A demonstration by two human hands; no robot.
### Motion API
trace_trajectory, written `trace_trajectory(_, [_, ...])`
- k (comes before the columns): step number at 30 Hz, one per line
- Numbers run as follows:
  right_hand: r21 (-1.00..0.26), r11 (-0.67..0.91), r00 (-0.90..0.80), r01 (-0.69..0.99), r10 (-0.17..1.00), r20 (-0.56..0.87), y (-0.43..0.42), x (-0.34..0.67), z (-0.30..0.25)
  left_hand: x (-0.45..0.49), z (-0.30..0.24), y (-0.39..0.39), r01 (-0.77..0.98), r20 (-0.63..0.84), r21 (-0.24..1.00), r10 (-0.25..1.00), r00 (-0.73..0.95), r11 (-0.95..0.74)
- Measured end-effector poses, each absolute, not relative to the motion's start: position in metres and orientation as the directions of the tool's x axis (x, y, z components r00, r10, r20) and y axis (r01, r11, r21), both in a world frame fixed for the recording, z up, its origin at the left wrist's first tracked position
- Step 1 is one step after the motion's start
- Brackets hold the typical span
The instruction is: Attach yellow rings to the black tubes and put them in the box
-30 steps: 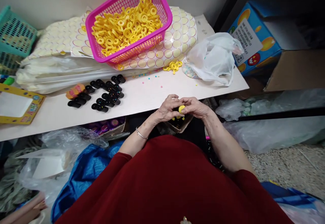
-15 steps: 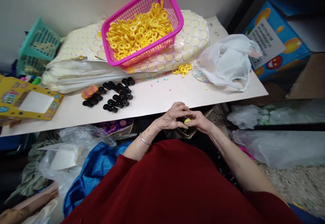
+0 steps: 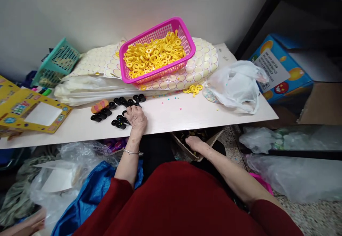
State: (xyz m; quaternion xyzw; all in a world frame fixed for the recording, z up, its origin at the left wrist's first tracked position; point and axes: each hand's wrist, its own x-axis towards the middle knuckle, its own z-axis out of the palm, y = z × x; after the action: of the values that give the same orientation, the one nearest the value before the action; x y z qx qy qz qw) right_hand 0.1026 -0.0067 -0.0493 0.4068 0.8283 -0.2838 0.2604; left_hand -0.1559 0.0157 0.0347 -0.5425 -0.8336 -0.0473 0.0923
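Many small black cylinders [image 3: 95,118] sit grouped on the tabletop [image 3: 165,122]. The left hand [image 3: 136,119], fingers bent downward, is over the group's right side; whether it grips one, I cannot tell. The right hand [image 3: 195,144] reaches into a cardboard box [image 3: 217,137] below the tabletop's edge, its fingertips hidden, so its opening and hold cannot be told. Behind, a pink basket [image 3: 190,47] holds yellow ring-shaped pieces [image 3: 155,56].

R hand [image 3: 194,143] partly hidden in carton [image 3: 215,137] — L hand [image 3: 136,120] covers some blk tubes [image 3: 121,126].
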Motion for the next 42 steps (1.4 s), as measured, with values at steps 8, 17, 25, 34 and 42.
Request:
trace_trajectory(8, [-0.446, 0.413, -0.605, 0.794, 0.469, -0.643, 0.012, 0.138, -0.005, -0.148, 0.030, 0.021, 0.941, 0.301, 0.249, 0.906, -0.298, 0.227])
trace_trajectory(17, [-0.568, 0.361, -0.435, 0.740, 0.901, 0.006, 0.080, 0.091, 0.023, -0.074, -0.007, 0.043, 0.648, 0.185, 0.757, 0.979, -0.086, -0.086])
trace_trajectory(25, [-0.274, 0.420, -0.444, 0.865, 0.895, -0.030, 0.083, 0.082, 0.017, -0.062, -0.013, 0.047, 0.440, 0.116, 0.898, 0.978, -0.175, -0.027])
trace_trajectory(34, [-0.341, 0.344, -0.393, 0.875, 0.915, -0.086, 0.090, 0.115, 0.017, -0.037, -0.022, 0.050, 0.510, 0.173, 0.852, 0.982, -0.069, -0.114])
trace_trajectory(42, [-0.612, 0.318, -0.367, 0.724, 0.929, 0.048, 0.093, 0.132, 0.006, -0.037, -0.025, 0.049, 0.544, 0.153, 0.833, 0.987, -0.042, -0.106])
